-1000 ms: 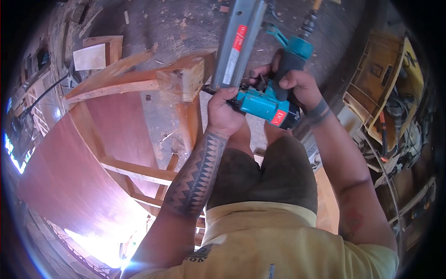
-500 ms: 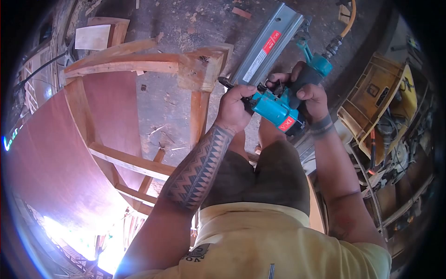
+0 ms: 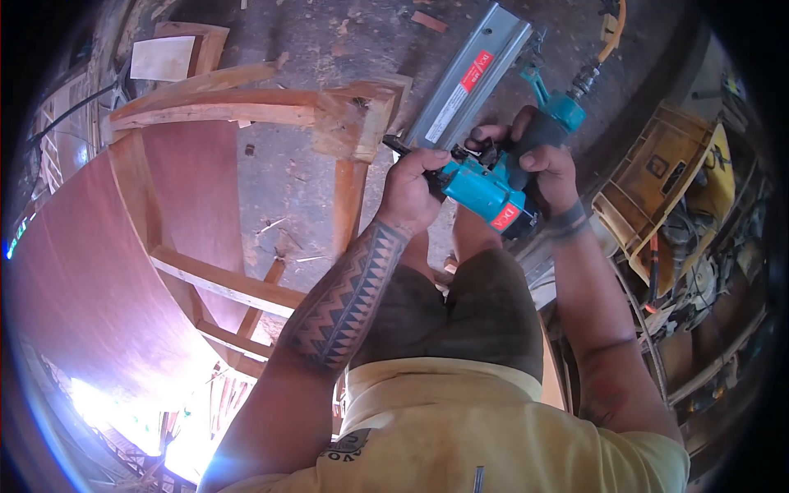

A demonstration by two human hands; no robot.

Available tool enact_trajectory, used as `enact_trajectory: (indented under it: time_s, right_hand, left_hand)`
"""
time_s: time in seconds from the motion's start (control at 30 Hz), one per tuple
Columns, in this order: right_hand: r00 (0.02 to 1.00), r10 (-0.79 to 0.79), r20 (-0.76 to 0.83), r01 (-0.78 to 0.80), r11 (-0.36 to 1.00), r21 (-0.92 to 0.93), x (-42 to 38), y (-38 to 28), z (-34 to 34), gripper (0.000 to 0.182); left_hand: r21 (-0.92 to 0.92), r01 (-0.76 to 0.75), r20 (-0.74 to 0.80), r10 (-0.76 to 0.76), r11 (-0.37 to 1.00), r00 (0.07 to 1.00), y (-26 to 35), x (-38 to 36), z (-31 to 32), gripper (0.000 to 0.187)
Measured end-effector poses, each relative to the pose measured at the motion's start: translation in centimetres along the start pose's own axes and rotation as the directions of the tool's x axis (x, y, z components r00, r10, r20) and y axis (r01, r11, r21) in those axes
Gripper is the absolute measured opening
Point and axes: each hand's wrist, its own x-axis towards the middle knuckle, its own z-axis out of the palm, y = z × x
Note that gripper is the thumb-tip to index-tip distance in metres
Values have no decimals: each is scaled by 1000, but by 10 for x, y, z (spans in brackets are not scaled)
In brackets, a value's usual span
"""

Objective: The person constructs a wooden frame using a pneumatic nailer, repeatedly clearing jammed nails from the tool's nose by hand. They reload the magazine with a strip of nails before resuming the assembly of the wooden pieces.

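A teal and grey pneumatic nail gun [image 3: 483, 191] is held in front of my body, its long metal magazine [image 3: 470, 78] slanting up and away. My left hand [image 3: 411, 191] is closed round the nose end, with the dark tip sticking out past the thumb. Around the black grip my right hand [image 3: 546, 174] is wrapped, its fingers showing near the trigger. An orange air hose [image 3: 614, 37] joins the gun at a metal coupling [image 3: 584, 80]. Left of the gun stands a wooden frame [image 3: 353, 123] with a curved rail and posts.
A large reddish curved panel [image 3: 107, 287] fills the left side. On the right sits a yellow plastic crate [image 3: 657, 177] among cables and tools. Wood offcuts, including a pale board [image 3: 163, 58], lie on the stained floor [image 3: 329, 45]. Bright light enters at lower left.
The view has shifted slightly, so the frame and crate appear a little farther left. Both hands keep the same hold on the nail gun.
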Motion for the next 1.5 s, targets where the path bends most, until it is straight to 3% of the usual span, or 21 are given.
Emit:
enact_trajectory:
  time_s: [0.13, 0.2, 0.27, 0.33, 0.37, 0.47, 0.6, 0.73, 0.8, 0.87, 0.93, 1.0, 1.03, 1.07, 1.1, 1.13, 1.17, 1.2, 1.3, 1.4, 1.5]
  right_hand:
    - [1000, 1, -9, -2, 1000, -16, -6, 0, 2, 43]
    - [999, -32, -7, 32, 999, -38, -16, 12, -11, 43]
    - [999, -54, -8, 53, 998, -21, -27, 20, -12, 44]
    - [998, -60, -19, 60, 998, 34, -41, 28, 12, 44]
    - [996, -88, 4, 88, 996, 20, -44, 32, 15, 43]
    - [992, -125, -14, 125, 991, 51, -48, 51, 31, 40]
    - [989, -143, -34, 146, 978, 149, -55, 65, 36, 44]
    - [981, -195, -19, 196, 972, 126, -58, 74, 30, 42]
    - [978, -209, -15, 209, 971, 113, -54, 74, 32, 41]
    - [980, -198, -30, 200, 974, 106, -51, 69, 36, 37]
    - [980, -199, -24, 201, 975, 100, -51, 68, 38, 37]
    - [977, -209, -42, 212, 972, 101, -52, 69, 42, 37]
    - [974, -219, -61, 224, 971, 84, -55, 70, 43, 37]
    - [971, -226, -81, 232, 970, 69, -59, 73, 45, 37]
    - [968, -236, -84, 244, 963, 112, -63, 79, 49, 36]
    - [964, -252, -82, 262, 953, 151, -65, 85, 54, 36]
    - [959, -271, -83, 282, 941, 189, -66, 90, 58, 36]
    - [956, -279, -91, 292, 937, 193, -67, 94, 61, 36]
    - [944, -303, -132, 325, 921, 216, -70, 101, 55, 37]
    - [929, -328, -174, 361, 906, 219, -72, 109, 58, 38]
    - [915, -343, -214, 385, 901, 201, -69, 107, 61, 36]
  left_hand:
    - [-9, 24, 25, -24, 1000, 999, 2, -3, -3, 17]
    - [47, 35, 9, -36, 998, 999, -4, -3, -17, 43]
    - [105, 20, 28, -23, 994, 999, -6, -8, -26, 58]
    - [164, -21, 81, 8, 986, 997, 1, -27, -18, 60]
    - [196, -64, 15, 63, 979, 998, 2, -33, -15, 62]
    - [120, -70, 17, 68, 990, 998, 10, -45, -23, 63]
    - [182, -251, 196, 215, 951, 957, 10, -53, 5, 47]
    - [149, -247, 184, 219, 957, 958, -1, -56, 7, 42]
    - [449, -284, 45, 297, 847, 954, -6, -63, 3, 43]
    - [598, -77, -141, 199, 798, 970, -3, -81, 1, 43]
    - [532, 309, -408, -81, 788, 909, 5, -129, 12, 40]
    - [832, 238, -145, -218, 502, 965, 48, -185, 31, 31]
    - [937, 29, 2, -86, 348, 996, 83, -193, 22, 34]
    - [992, -103, 97, 79, 73, 992, 111, -188, 31, 44]
    - [952, -119, 192, 247, -281, 950, 140, -183, 39, 54]
    - [836, -14, 276, 400, -548, 874, 169, -178, 48, 65]
    - [613, -132, 505, 257, -779, 824, 182, -159, 70, 77]
    - [315, -214, 669, 56, -925, 741, 193, -138, 84, 90]
    - [-75, -343, 598, -317, -936, 736, 215, -67, 87, 114]
    - [11, -407, 337, -379, -914, 861, 220, -34, 112, 120]
    - [260, -546, 243, -493, -796, 835, 222, -13, 117, 122]
